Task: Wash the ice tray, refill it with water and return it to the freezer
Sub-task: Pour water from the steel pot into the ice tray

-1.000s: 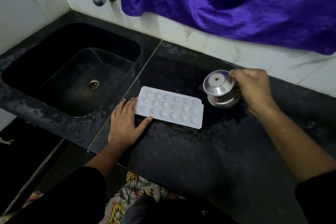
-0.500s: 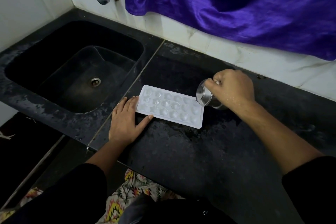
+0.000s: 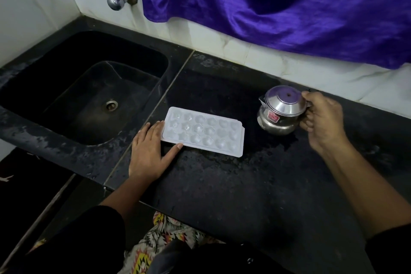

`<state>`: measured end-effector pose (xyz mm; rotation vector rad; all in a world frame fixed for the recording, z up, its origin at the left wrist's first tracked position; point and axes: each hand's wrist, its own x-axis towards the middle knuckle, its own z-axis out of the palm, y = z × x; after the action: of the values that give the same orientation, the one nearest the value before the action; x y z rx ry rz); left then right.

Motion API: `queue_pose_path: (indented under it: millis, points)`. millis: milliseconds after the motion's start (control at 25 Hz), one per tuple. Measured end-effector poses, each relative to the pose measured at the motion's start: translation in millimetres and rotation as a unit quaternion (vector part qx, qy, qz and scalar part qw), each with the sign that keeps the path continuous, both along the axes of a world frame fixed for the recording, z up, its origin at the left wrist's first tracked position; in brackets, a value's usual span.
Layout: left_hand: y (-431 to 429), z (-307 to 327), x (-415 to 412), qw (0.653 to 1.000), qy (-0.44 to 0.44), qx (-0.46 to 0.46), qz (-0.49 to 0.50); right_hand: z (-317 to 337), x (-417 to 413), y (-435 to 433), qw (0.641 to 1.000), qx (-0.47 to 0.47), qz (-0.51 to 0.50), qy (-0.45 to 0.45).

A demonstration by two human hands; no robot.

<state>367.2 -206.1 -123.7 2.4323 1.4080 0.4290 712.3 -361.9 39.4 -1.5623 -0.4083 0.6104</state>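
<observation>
**A:** Where is the ice tray (image 3: pixel 203 131) lying?

**B:** It is lying flat on the dark tabletop (image 3: pixel 244 196), just right of the sink (image 3: pixel 138 58), with its cells facing up. Its long axis is running left to right, and the right end is sitting slightly nearer the person.

**A:** Which hand is nearer to it?

**B:** The left hand (image 3: pixel 148 151). It is resting flat on the tabletop with its grip spread. The straight fingers are touching the tray's left short edge and the thumb is lying along the near long edge. It is bracing the tray, not pinching it.

**A:** And the right hand (image 3: pixel 322 120)?

**B:** Its grip is curling round the handle side of the steel pot (image 3: pixel 280 111), and the fingers are hiding the handle itself. The pot is standing upright on the tabletop with its lid on, apart from the tray's right short edge.

**A:** So which way is the tray lying from that grip?

**B:** To the left and a little nearer the person. The pot's small spout is pointing left, toward the tray. I am judging that any pour is going to start at the right-hand cells and work leftward along the long axis.

**A:** Are the cells holding water?

**B:** I cannot tell. They are glinting, but no level is showing. If they are full, a level two-handed carry is looking safer against spilling.
</observation>
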Motion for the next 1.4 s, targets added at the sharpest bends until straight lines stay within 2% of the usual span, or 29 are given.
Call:
queue_pose_path:
  millis: [80, 200, 320, 400, 520, 640, 720, 760, 840, 920, 1000, 1080, 1160, 1200, 1280, 1360, 1400]
  points:
    - [-0.3, 0.8, 0.2, 1.0, -0.001, 0.001, -0.001, 2.0, 1.3, 0.3, 0.999, -0.013, 0.0, -0.048]
    - [-0.8, 1.9, 0.5, 1.0, 0.0, 0.002, 0.0, -0.7, 3.0, 7.6, 0.97, -0.089, 0.055, -0.217]
    - [-0.9, 1.9, 0.7, 1.0, -0.002, 0.004, -0.002, -1.6, -5.0, 17.4, 0.895, -0.195, 0.113, -0.384]
    - [-0.9, 1.8, 0.5, 1.0, -0.002, 0.003, -0.001, 0.4, -16.8, 25.0, 0.844, -0.232, 0.134, -0.465]
    - [-0.5, 1.5, 0.3, 1.0, -0.001, 0.002, -0.001, 1.9, -28.9, 35.8, 0.789, -0.265, 0.152, -0.533]
    - [-0.8, 0.6, -0.1, 1.0, -0.002, 0.001, -0.001, 1.4, -33.8, 40.4, 0.757, -0.275, 0.16, -0.571]
    - [-0.6, 0.2, -0.3, 1.0, -0.002, 0.002, 0.0, 1.8, -30.7, 38.8, 0.766, -0.271, 0.152, -0.562]
    - [-0.4, 0.1, -0.2, 1.0, -0.001, 0.002, 0.001, 1.7, -26.3, 36.4, 0.785, -0.265, 0.144, -0.541]
    - [-0.2, 0.4, 0.0, 1.0, 0.001, 0.001, 0.001, -0.9, -12.4, 28.4, 0.848, -0.246, 0.125, -0.452]
    - [-0.2, 0.2, 0.0, 1.0, 0.001, 0.001, 0.0, -3.9, -1.5, 15.6, 0.927, -0.185, 0.099, -0.309]
    - [0.2, -0.1, -0.1, 1.0, 0.0, 0.001, -0.001, -5.5, 1.3, 1.4, 0.977, -0.106, 0.055, -0.176]
    - [0.5, -0.3, 0.1, 1.0, 0.0, 0.002, -0.002, -2.7, 0.2, -11.1, 0.995, -0.06, 0.016, -0.083]
    - [1.0, -0.2, 0.1, 1.0, -0.001, 0.004, -0.002, 2.4, -1.2, -18.1, 0.999, -0.03, -0.002, -0.037]
    - [1.1, -0.4, 0.0, 1.0, -0.002, 0.005, -0.003, 4.5, -1.3, -19.0, 0.999, -0.026, -0.003, -0.042]
    - [0.8, -0.7, -0.2, 1.0, -0.003, 0.004, -0.003, 5.8, -0.7, -18.3, 0.992, -0.045, 0.019, -0.117]
    - [0.6, -0.4, -0.1, 1.0, -0.001, 0.005, -0.003, 4.6, -1.9, -14.7, 0.964, -0.093, 0.077, -0.239]
    - [0.6, 0.0, 0.0, 1.0, 0.0, 0.005, -0.002, 3.5, -3.9, -11.7, 0.938, -0.129, 0.107, -0.303]
